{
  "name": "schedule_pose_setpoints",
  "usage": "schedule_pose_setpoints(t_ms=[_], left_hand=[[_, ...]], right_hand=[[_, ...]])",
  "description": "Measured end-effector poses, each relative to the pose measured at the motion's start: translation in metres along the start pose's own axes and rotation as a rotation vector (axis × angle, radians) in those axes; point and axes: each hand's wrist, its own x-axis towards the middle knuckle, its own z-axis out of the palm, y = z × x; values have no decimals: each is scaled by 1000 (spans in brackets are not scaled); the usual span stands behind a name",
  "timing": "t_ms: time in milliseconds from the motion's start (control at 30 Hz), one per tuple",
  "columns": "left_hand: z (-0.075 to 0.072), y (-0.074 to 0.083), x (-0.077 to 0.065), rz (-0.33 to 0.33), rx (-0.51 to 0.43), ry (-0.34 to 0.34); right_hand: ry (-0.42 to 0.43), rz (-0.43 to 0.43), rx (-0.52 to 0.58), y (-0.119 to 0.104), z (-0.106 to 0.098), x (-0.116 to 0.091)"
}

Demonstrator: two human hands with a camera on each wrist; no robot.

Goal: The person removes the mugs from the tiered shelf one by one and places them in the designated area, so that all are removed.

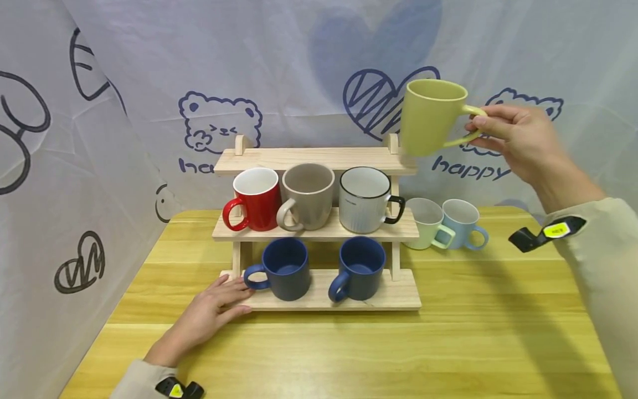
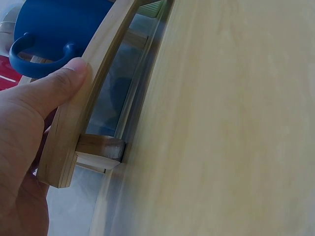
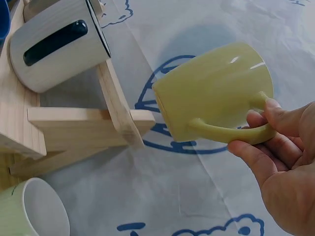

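Note:
My right hand (image 1: 523,138) pinches the handle of a yellow-green mug (image 1: 430,119). The mug is raised at the right end of the rack's top shelf, its base near that shelf's height. In the right wrist view, thumb and fingers close round the mug's handle (image 3: 231,133). My left hand (image 1: 209,310) holds the left front corner of the bottom shelf of a wooden rack (image 1: 319,306). Its thumb (image 2: 66,81) lies along the front edge in the left wrist view; its other fingers are partly hidden there. A blue mug (image 1: 285,271) stands beside those fingers.
On the middle shelf stand a red mug (image 1: 264,199), a taupe mug (image 1: 309,199) and a white mug (image 1: 365,202) with black handle. Another blue mug (image 1: 361,271) is below. Pale green (image 1: 421,224) and light blue (image 1: 459,224) mugs stand right of the rack, before a printed curtain (image 1: 299,66).

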Motion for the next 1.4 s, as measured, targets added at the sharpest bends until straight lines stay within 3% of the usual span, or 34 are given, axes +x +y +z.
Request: schedule_pose_setpoints(t_ms=[400,1400], left_hand=[[1,-1,0,23,22,8],[-1,-1,1,-11,13,-23]], right_hand=[[3,-37,74,11,-34,-15],[239,-142,42,73,-113,-63]])
